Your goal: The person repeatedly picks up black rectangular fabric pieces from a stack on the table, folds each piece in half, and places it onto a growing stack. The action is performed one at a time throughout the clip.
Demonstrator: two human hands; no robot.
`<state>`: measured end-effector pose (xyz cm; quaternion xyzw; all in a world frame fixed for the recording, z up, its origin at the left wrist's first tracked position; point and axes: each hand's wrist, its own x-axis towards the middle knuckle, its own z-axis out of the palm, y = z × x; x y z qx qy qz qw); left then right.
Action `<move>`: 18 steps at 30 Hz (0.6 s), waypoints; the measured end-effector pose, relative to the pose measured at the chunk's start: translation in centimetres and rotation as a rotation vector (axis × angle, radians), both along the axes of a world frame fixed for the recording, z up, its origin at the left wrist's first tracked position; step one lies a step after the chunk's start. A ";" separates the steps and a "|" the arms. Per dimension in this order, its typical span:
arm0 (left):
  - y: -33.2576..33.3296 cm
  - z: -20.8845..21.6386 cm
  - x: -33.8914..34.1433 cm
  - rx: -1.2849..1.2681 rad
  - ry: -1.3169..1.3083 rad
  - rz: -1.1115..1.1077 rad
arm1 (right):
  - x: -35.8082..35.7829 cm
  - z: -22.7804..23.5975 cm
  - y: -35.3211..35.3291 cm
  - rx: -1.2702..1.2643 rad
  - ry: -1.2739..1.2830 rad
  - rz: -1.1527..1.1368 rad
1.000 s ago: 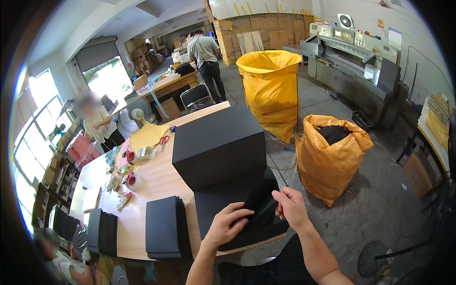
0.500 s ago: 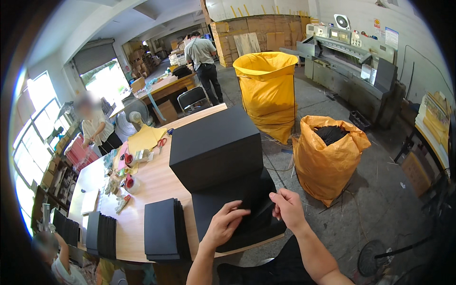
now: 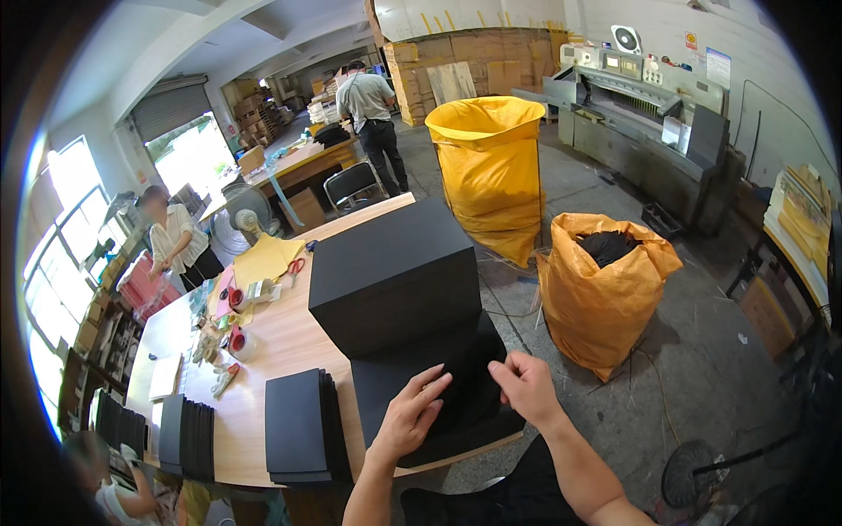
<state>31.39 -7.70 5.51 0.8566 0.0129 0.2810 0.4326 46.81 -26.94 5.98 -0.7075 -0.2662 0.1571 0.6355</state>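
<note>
In front of me lies a low stack of black sheets [image 3: 377, 394] at the table's near right edge. My left hand [image 3: 410, 412] is over its middle, fingers stretched out and slightly apart, with the tips at the black surface. At the stack's right side my right hand [image 3: 528, 387] is closed, thumb and forefinger pinched together. Whatever is between them cannot be made out against the black. Directly behind stands a tall, squared block of black sheets [image 3: 395, 272]. To the left, a smaller black stack [image 3: 296, 428] sits on the wooden table [image 3: 241, 421].
More black stacks [image 3: 186, 438] stand further left. Red-handled scissors [image 3: 296, 266], tape rolls [image 3: 239, 340] and yellow sheets [image 3: 267, 257] lie on the table. Beyond its right side stand an orange sack [image 3: 605, 307] of black scraps and a yellow sack [image 3: 491, 175]. Other people work at the left and back.
My right hand has shifted slightly left and down, still pinched. My left hand's fingers have straightened and moved a little left. The stacks stay as they were.
</note>
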 end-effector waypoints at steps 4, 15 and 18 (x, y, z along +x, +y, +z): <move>0.6 -0.1 -0.2 0.071 0.081 -0.139 | 1.0 -0.2 -0.2 0.338 0.518 0.141; 1.0 -0.3 -0.1 0.081 0.098 -0.084 | -1.2 -1.4 -1.5 0.047 -0.333 -0.357; 0.7 0.0 -0.3 0.050 0.114 -0.086 | -3.2 -2.4 -2.8 -0.088 -0.888 -0.243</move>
